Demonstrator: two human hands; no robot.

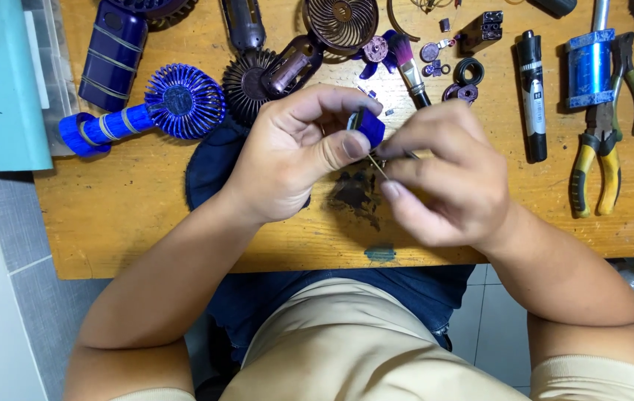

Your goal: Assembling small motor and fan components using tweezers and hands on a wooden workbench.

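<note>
Nearest the camera, the person's forearms are coming in from below over the edge of the wooden bench (124,223). The left hand (295,152) is pinching a small blue part (370,126) between thumb and forefinger, holding it just above the bench near the middle. The right hand (443,174) is meeting it from the other side, fingers pressed together around a thin metal pin (376,165) whose tip is touching the blue part's lower edge. By the look of it, the step in hand is working that pin into or against the part; the next move is likely calling for a steady left grip and a fine, straight push from the right, since the pin is slim and could slip.

Under the hands a dark stain (354,193) is marking the wood. Further back, a blue fan (176,100) is lying on its side to the left, near a dark fan head (250,82). A brush (408,67) is lying just beyond the hands. To the right, a black marker (532,96) is lying near yellow-handled pliers (595,148), with a blue cylinder (589,67) just above them.
</note>
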